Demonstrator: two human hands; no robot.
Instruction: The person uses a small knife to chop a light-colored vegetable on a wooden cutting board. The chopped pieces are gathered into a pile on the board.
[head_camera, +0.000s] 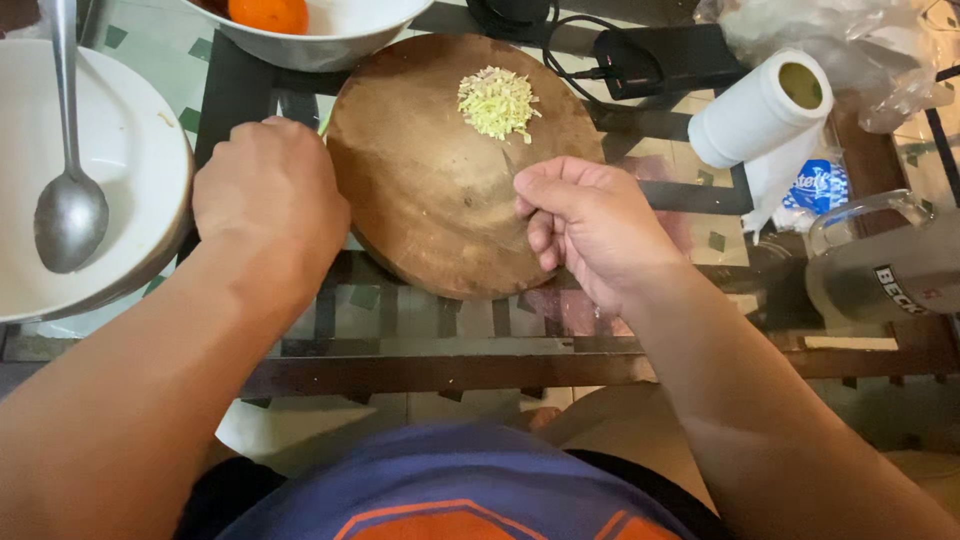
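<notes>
Chopped ginger (498, 102) lies on the board (420, 200), beyond the right hand (590, 225).

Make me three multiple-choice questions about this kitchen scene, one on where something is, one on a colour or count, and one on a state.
1. Where does the pile of chopped pale green bits lie?
A. In the white bowl
B. On the far part of the round wooden cutting board
C. On the paper towel roll

2. How many spoons are in view?
A. One
B. Two
C. Three

3. How is the left hand held?
A. Flat and open
C. Pointing one finger
B. Closed in a fist at the board's left edge

Answers:
1 B, the pile sits on the wood near the board's far rim.
2 A, a single metal spoon rests in the white dish at left.
3 B, its fingers are curled under beside the board.
</notes>
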